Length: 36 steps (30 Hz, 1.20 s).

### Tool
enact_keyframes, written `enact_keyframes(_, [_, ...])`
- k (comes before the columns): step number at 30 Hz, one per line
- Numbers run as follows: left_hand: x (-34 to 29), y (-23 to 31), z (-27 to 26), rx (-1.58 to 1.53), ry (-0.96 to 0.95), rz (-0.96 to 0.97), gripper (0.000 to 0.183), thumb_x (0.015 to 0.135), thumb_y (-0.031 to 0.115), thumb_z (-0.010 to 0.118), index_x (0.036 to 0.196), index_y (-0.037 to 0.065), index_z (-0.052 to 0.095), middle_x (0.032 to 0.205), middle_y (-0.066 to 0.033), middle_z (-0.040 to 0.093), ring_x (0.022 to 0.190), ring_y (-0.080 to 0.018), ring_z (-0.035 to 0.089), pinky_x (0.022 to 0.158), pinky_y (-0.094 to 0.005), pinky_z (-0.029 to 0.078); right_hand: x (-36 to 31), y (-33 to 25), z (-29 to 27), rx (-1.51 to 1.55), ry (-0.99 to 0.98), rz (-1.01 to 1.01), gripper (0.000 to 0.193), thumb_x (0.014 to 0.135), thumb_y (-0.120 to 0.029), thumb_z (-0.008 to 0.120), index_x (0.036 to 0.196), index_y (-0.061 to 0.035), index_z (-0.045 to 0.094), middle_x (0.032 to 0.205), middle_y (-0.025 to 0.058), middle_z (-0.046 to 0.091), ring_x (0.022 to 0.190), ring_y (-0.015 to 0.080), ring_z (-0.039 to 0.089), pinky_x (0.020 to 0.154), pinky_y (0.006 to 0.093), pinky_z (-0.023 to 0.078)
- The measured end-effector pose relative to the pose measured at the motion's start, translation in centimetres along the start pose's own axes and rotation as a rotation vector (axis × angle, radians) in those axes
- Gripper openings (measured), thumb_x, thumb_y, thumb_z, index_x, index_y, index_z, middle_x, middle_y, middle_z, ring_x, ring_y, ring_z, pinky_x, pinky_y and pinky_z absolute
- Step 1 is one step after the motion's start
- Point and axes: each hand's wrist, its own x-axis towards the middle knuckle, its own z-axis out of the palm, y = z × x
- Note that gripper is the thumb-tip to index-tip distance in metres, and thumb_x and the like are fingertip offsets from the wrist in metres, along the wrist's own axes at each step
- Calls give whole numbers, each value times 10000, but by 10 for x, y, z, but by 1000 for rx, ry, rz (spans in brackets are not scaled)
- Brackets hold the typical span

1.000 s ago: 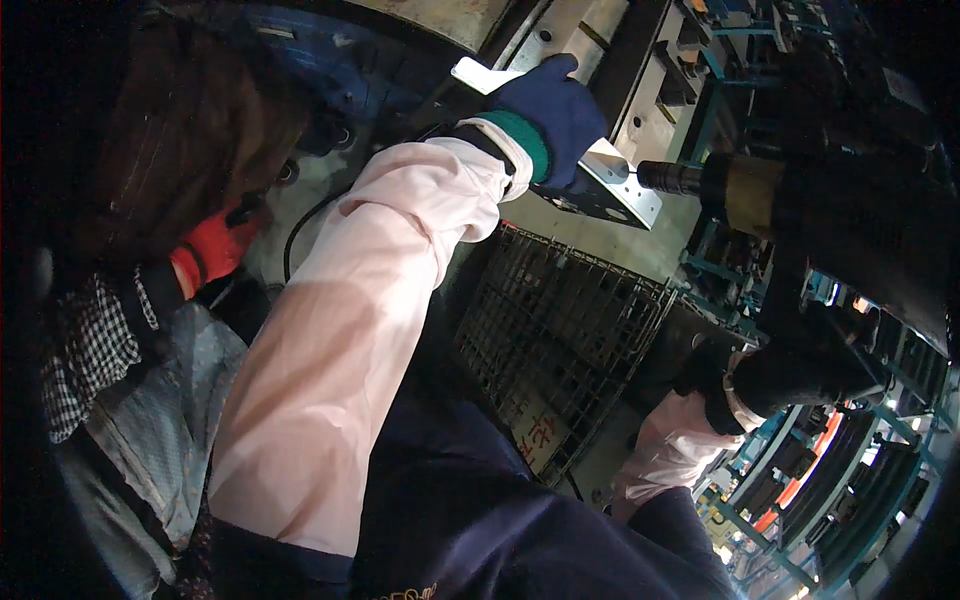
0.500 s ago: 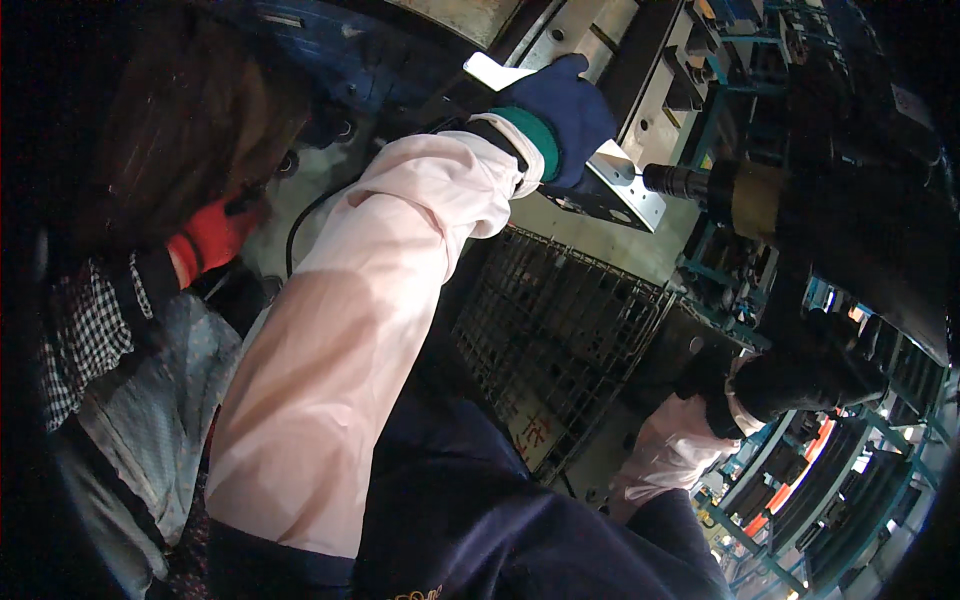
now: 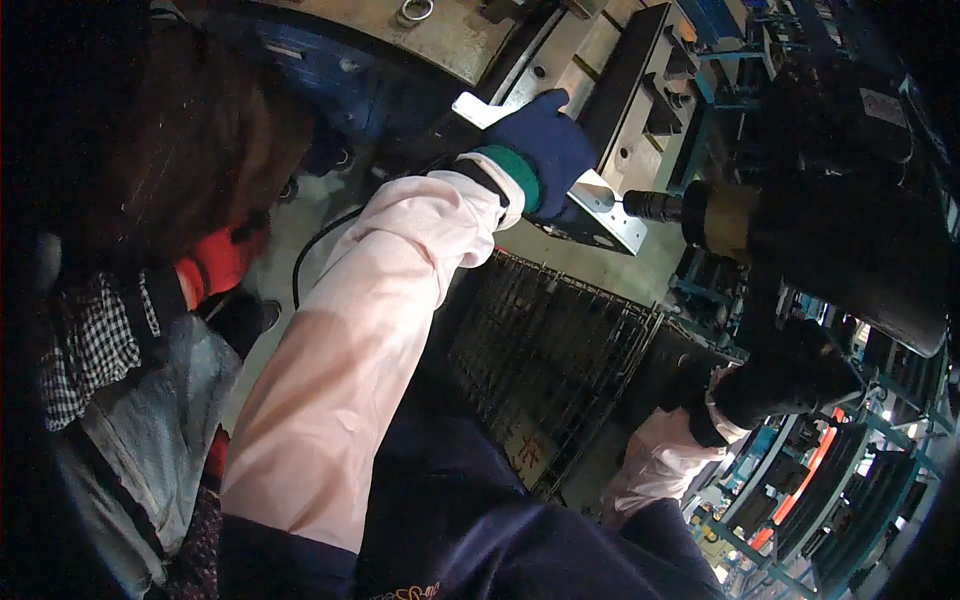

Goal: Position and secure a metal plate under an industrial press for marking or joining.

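My left hand (image 3: 545,150), in a dark blue glove with a green cuff, is closed over a long metal bracket (image 3: 625,232) with holes in its pale end plate. Its fingertips are hidden behind the glove's back. At the right, my right hand (image 3: 795,375), dark-gloved and in shadow, is wrapped around the lower part of a black power drill (image 3: 725,215). The drill lies level, its chuck (image 3: 655,207) pointing left at the bracket's end plate. A thin bit reaches the plate near a hole; whether it touches I cannot tell.
Close on my left is another person, with a red glove (image 3: 215,262) and checked sleeve (image 3: 95,325). A wire mesh cage (image 3: 545,350) stands below the bracket. Behind is a worktable (image 3: 370,15) with a metal ring (image 3: 414,11). Teal racks (image 3: 870,450) fill the right.
The view has shifted, so bracket, drill and both my hands sit lower and further left. The bit stays close to the end plate. More of the worktable, with the ring, shows at the top.
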Motion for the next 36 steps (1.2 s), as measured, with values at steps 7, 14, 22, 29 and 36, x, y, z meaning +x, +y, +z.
enact_keyframes(7, [3, 2, 6, -40, 21, 20, 317, 663, 393, 730, 858, 145, 700, 835, -96, 688, 856, -246, 656, 1067, -402, 285, -3, -6, -20, 248, -116, 198, 547, 936, -544, 445, 1213, -81, 537, 1196, 131, 601, 983, 277, 627, 871, 488, 503])
enact_keyframes(14, [-1, 6, -27, -59, -111, -24, 466, 675, 445, 711, 1038, 157, 659, 878, -84, 674, 898, -243, 645, 1123, -446, 207, -7, 13, -3, -261, 116, -137, 560, 969, -526, 383, 1255, -54, 481, 1078, 148, 589, 889, 214, 590, 808, 401, 518])
enact_keyframes(22, [3, 7, -22, -1, -136, -25, 379, 625, 302, 675, 970, 145, 666, 815, -91, 657, 850, -258, 643, 1131, -437, 224, -13, 14, 14, 167, -141, 72, 628, 979, -534, 335, 1289, 0, 451, 1118, 164, 591, 998, 218, 582, 914, 378, 490])
enact_keyframes(29, [-1, 4, -20, -64, -78, -6, 376, 657, 341, 710, 973, 144, 659, 837, -92, 655, 863, -265, 633, 1127, -447, 209, -13, 4, 3, 298, -169, 143, 680, 982, -554, 288, 1315, 21, 435, 1074, 134, 618, 861, 173, 597, 714, 320, 527])
enact_keyframes(36, [-1, 8, -27, -3, -225, -49, 557, 681, 556, 724, 1068, 163, 649, 987, -81, 671, 1002, -256, 615, 1137, -430, 166, -14, 16, -4, 271, 226, -129, 634, 995, -514, 279, 1368, -13, 387, 1197, 172, 554, 884, 192, 594, 825, 337, 517])
